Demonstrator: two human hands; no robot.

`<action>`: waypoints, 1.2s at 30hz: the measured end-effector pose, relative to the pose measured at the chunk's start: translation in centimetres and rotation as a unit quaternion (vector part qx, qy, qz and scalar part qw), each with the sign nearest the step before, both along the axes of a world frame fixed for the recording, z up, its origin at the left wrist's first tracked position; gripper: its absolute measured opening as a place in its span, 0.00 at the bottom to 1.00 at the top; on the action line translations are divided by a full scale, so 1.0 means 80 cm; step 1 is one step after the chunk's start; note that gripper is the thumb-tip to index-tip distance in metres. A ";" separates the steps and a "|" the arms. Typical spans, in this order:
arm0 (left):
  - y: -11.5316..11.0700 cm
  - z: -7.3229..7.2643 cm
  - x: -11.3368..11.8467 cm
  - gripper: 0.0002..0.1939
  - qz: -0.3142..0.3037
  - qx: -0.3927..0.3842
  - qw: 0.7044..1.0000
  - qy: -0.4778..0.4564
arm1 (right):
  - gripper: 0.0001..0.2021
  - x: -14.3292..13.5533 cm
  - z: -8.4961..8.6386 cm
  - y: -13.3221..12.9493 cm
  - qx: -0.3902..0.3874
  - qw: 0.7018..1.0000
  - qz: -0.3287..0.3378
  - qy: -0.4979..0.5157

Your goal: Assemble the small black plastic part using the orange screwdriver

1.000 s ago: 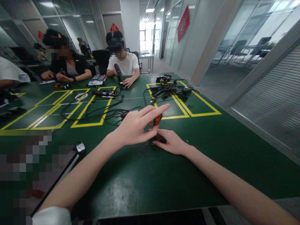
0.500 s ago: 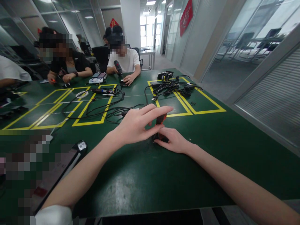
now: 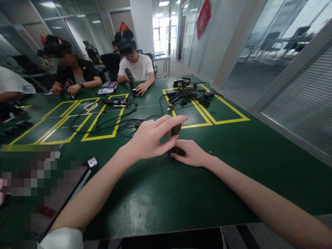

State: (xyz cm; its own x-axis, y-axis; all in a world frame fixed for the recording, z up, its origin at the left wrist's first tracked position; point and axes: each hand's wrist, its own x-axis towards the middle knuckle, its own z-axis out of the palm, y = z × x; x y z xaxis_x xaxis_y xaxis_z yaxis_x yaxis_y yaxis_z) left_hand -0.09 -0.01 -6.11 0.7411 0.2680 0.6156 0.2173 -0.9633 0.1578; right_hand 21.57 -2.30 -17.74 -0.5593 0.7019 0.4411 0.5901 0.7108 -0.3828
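Note:
Near the middle of the green table, my left hand (image 3: 155,136) grips a short dark upright handle (image 3: 176,129) between thumb and fingers, its index finger stretched over the top. Just below it and to the right, my right hand (image 3: 190,153) rests low on the table. Its thumb and fingers close on a small black object (image 3: 178,151) directly under the handle. The fingers hide much of both, and whether the handle touches the black object cannot be made out.
Black cables and adapters (image 3: 184,95) lie in yellow-taped areas beyond my hands. More cables (image 3: 129,121) run to the left. A tablet-like device (image 3: 64,193) lies by my left forearm. Across the green table (image 3: 145,204), a person (image 3: 138,67) holds a dark tool (image 3: 129,76); others sit further left.
The orange-red patch seen on the handle earlier no longer shows; the handle looks dark all over. Both hands keep nearly the same place and hold, while the view has shifted slightly.

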 end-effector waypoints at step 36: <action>0.006 -0.001 -0.003 0.22 0.018 -0.018 0.999 -0.032 | 0.07 0.002 -0.002 -0.003 0.027 1.000 0.009 0.002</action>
